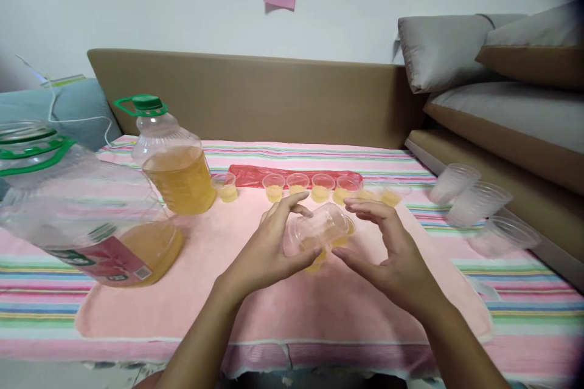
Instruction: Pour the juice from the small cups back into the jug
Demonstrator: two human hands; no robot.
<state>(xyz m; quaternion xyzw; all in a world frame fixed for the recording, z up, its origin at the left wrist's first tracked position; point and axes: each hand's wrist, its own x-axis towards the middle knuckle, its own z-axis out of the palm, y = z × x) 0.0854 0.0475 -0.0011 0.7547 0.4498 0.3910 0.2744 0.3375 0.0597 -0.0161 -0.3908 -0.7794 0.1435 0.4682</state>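
My left hand (269, 249) and my right hand (387, 249) meet over the pink towel (191, 292), both curled around a clear plastic cup (319, 228) that lies tilted on its side with yellow liquid low inside it. The left fingers grip its left end, while the right fingertips touch its right end. Behind the hands stands a row of several small cups (319, 187) partly filled with yellow liquid, in front of a red plastic bag (255, 173).
A large bottle (176, 161) with a green cap, half full of yellow liquid, stands at back left. A bigger bottle (82, 213) looms near the camera on the left. Stacked clear cups (479, 203) lie on the right. Sofa cushions (493, 73) rise at right.
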